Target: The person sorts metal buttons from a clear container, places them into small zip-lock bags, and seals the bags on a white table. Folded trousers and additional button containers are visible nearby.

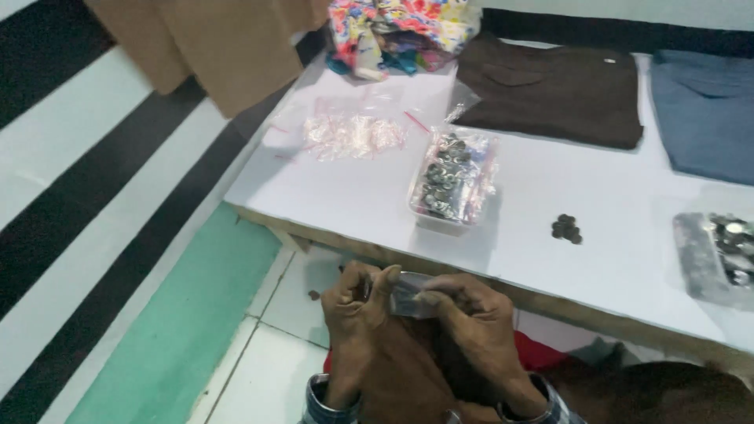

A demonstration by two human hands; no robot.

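My left hand (355,314) and my right hand (471,326) meet just below the near edge of the low white table (353,196). Together they pinch a small clear plastic bag (410,294), one hand at each end. What the bag contains is too blurred to tell. On the table right above my hands stands a clear plastic tub (454,182) packed with small metal buttons. A little heap of dark buttons (566,228) lies to the right of it.
A pile of small clear zip bags (353,135) lies at the table's left. A folded brown garment (558,90), a folded blue garment (707,114) and a colourful cloth (400,31) lie at the back. Another button tub (719,255) sits at the right edge. Tiled floor lies below.
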